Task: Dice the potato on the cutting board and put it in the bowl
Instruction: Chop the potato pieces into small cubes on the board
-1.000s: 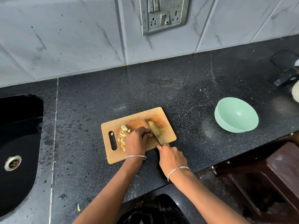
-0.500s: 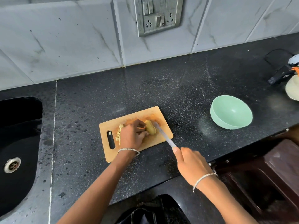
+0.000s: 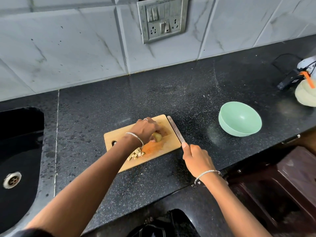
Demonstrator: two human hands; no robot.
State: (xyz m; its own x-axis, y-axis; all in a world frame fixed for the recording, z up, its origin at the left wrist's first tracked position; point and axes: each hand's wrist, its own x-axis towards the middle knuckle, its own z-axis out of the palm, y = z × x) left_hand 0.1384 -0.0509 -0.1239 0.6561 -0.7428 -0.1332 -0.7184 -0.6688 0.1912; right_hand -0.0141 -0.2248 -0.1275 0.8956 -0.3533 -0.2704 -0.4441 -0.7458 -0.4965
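A wooden cutting board [image 3: 164,147] lies on the black counter. On it sits a yellow piece of potato [image 3: 157,136], and my left hand [image 3: 145,130] curls its fingers round that piece from above. A small heap of diced potato [image 3: 136,154] lies on the board's near side, partly hidden by my left wrist. My right hand [image 3: 196,157] grips the handle of a knife [image 3: 175,130], whose blade points away just past the board's right edge, off the potato. The mint green bowl [image 3: 239,130] stands empty to the right of the board.
A black sink [image 3: 18,161] with a metal drain is set into the counter at the left. At the far right stand a pale round object [image 3: 306,95] and a black item [image 3: 289,81]. A switch panel [image 3: 162,19] hangs on the tiled wall. Dark furniture stands below the counter's right edge.
The knife has left the potato and swung out to the right of the board. My left hand has shifted further back on the board, still on the potato piece, uncovering the diced heap.
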